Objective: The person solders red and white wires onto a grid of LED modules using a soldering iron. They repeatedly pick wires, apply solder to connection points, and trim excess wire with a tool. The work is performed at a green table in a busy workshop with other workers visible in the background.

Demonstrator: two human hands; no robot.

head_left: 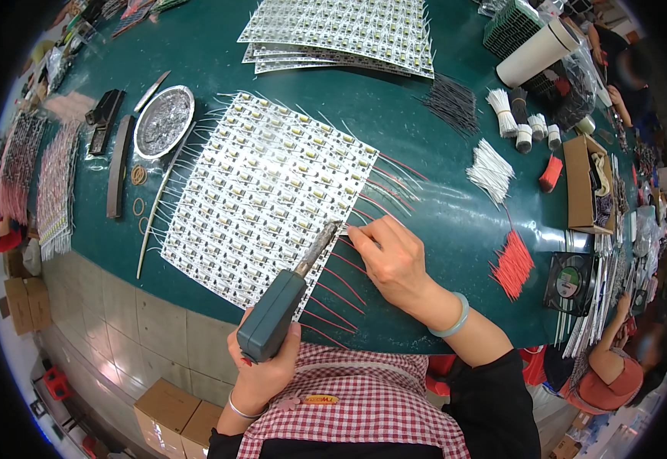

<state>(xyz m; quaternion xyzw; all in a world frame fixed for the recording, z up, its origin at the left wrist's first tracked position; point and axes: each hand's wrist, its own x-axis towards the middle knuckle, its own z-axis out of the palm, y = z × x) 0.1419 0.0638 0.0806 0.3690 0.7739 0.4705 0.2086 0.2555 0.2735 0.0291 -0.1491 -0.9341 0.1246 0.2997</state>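
A white panel of circuit boards [261,191], covered with rows of small components, lies tilted on the green table. Thin red wires [341,288] and white ones stick out along its right edge. My left hand [266,376] is wrapped round the handle of a dark green soldering gun [274,314]. The gun's metal tip touches or nearly touches the panel's right edge. Just beside that tip, my right hand [391,256] is closed in a pinch on a thin wire at the edge; the fingers partly hide it, and its colour is unclear.
Left of the panel sit a foil-lined round dish [164,122], a long dark bar [120,167] and rubber bands [139,175]. More panels [341,30] are stacked at the back. White wires [490,172], red wires [512,265] and a small black fan [570,283] lie right. Other people work further right.
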